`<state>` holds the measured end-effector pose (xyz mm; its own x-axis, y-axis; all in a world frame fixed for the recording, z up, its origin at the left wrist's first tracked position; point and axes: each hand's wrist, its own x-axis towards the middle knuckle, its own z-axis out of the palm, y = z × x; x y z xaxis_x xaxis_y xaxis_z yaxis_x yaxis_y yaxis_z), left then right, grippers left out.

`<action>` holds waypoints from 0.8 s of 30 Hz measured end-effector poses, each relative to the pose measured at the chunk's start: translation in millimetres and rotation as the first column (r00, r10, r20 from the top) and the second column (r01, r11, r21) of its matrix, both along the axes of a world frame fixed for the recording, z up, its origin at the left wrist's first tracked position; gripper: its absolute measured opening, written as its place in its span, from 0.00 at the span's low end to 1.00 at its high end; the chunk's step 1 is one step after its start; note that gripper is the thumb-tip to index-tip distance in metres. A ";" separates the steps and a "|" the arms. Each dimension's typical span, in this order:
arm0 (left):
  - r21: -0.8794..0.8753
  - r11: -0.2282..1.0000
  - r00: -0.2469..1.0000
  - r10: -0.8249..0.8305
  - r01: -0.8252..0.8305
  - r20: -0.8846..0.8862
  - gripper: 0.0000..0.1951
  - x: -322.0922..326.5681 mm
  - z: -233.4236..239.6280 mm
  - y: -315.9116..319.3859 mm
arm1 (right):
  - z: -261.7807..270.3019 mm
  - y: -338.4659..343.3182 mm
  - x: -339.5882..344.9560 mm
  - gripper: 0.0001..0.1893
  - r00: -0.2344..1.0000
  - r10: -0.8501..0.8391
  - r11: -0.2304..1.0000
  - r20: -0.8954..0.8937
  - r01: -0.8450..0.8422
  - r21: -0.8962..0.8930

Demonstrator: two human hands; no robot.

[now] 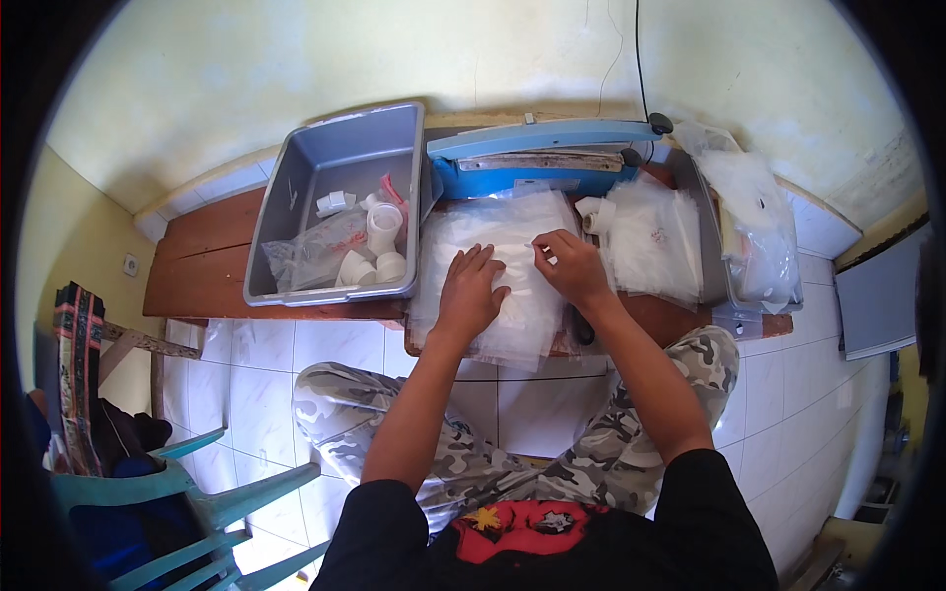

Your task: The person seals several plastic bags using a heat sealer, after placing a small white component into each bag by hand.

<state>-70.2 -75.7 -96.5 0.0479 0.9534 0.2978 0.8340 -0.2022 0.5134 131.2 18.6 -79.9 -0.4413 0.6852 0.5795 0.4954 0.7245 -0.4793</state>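
A thick stack of clear plastic bags [510, 318] lies before me on the wooden bench and overhangs its front edge. My left hand [473, 288] rests flat on the stack, thumb spread, holding nothing. Just to its right, my right hand [569, 266] hovers at or touches the bags, with thumb and forefinger pinched. A small whitish piece [529, 245] pokes out at those fingertips; whether it is loose or part of a bag is unclear. Behind the stack stands a blue impulse sealer [532, 177], its light-blue arm [547, 137] raised over the sealing bar.
On the left, a grey plastic tub [332, 289] holds white PVC pipe fittings [384, 225] and printed plastic bags [314, 251]. Further white fittings [595, 216] sit beside a second bag stack [654, 240]. More bags [754, 214] fill a grey tub at right. A green plastic chair [126, 484] stands lower left.
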 end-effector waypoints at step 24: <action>-0.090 0.995 0.999 -0.030 0.032 0.023 0.36 -2.1 0.1 -6.0 | -4.6 -8.2 -6.9 0.05 0.977 -0.058 0.979 0.204 0.016 0.201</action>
<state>-72.3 -81.7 -96.4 0.0720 0.9746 0.2118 0.8166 -0.1795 0.5485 124.2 10.4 -84.5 -0.5427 0.5847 0.6031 0.5969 0.7736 -0.2128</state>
